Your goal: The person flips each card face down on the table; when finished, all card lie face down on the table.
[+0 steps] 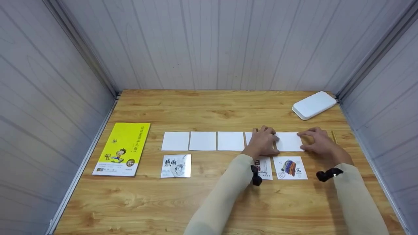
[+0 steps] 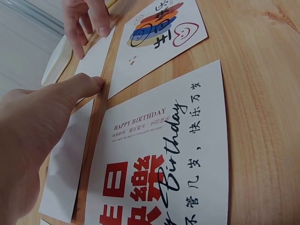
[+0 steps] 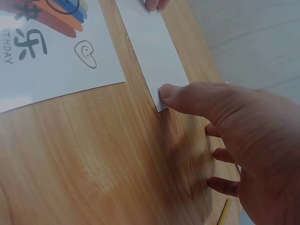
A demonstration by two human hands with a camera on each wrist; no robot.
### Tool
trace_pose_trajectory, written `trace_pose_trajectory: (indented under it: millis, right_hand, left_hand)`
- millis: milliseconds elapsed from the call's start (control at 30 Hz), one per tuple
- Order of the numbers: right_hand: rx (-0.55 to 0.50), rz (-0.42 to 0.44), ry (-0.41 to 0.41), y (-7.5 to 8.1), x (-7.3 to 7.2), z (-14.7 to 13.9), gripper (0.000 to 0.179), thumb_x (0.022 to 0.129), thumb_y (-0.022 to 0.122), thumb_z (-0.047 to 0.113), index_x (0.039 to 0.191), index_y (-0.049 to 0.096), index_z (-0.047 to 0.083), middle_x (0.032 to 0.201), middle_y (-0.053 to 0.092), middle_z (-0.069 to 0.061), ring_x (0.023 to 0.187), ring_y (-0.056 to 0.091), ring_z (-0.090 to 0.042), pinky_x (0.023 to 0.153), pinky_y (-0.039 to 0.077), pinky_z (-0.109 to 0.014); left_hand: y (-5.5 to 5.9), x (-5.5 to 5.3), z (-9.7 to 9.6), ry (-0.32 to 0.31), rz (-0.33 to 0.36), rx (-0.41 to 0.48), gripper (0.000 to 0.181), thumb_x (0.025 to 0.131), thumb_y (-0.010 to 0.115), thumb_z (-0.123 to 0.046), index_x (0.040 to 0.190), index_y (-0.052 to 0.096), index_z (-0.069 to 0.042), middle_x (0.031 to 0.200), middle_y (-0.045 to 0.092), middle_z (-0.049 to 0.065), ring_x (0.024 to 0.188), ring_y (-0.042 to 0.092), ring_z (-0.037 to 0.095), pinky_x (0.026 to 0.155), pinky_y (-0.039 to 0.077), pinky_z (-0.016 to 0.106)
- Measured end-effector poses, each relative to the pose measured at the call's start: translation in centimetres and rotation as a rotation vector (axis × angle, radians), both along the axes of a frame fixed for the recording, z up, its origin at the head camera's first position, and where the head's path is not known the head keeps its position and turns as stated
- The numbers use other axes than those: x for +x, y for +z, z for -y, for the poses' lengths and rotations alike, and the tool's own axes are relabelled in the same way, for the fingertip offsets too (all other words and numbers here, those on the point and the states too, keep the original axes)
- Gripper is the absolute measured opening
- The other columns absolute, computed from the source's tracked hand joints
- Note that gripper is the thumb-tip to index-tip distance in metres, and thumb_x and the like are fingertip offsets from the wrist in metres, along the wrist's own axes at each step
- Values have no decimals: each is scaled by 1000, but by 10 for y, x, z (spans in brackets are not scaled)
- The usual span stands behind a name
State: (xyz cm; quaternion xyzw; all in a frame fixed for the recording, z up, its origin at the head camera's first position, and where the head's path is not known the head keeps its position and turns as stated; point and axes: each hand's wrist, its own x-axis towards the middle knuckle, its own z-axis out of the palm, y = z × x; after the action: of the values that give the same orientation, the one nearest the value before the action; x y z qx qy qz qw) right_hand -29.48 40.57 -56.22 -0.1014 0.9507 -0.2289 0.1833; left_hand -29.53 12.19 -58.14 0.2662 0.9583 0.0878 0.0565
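A blank white card [image 1: 288, 141] lies flat at the right end of a row of similar cards. Its left edge is touched by my left hand [image 1: 262, 141], whose thumb [image 2: 89, 86] reaches to the near corner. My right hand [image 1: 320, 143] is at the opposite edge, with the thumb [image 3: 171, 93] on one corner and the other fingers spread loosely. Below lie a card with colourful brush strokes [image 1: 290, 167] and a birthday card with red lettering [image 2: 140, 154], partly hidden by my left forearm in the head view. My left hand covers part of a neighbouring white card [image 1: 248, 138].
Several blank white cards [image 1: 202, 141] continue the row leftward. A card with black brush lettering [image 1: 176, 166] lies below them. At the left is a yellow book [image 1: 122, 148]. A white case [image 1: 314, 105] sits at the back right, and a thin yellow stick [image 1: 334, 137] lies beyond my right hand.
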Motion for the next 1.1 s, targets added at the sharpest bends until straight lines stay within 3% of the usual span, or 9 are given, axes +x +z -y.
trace_pose_trajectory:
  millis: [467, 733, 1100]
  right_hand:
    - [2, 18, -9, 1, 1, -1, 65, 107, 78, 35, 163, 57, 10, 171, 26, -41, 155, 22, -65, 122, 27, -86]
    - [-18, -32, 24, -1, 1, 0, 63, 106, 79, 30, 160, 58, 5, 167, 30, -44, 152, 25, -69, 121, 27, -87]
    - [-34, 15, 16, 4, 1, 5, 71, 106, 79, 35, 164, 53, 5, 168, 31, -41, 153, 26, -65, 123, 27, -86]
  left_hand:
    - [1, 1, 2, 7, -3, -23, 55, 96, 80, -66, 146, 75, -42, 162, 61, -15, 158, 50, 14, 130, 41, 53]
    - [0, -1, 3, 11, -10, 3, 51, 95, 83, -64, 141, 79, -41, 158, 64, -15, 156, 51, 13, 130, 42, 52]
    - [8, 1, 11, 2, 33, 51, 59, 97, 80, -63, 150, 71, -40, 166, 58, -13, 159, 50, 14, 133, 39, 53]
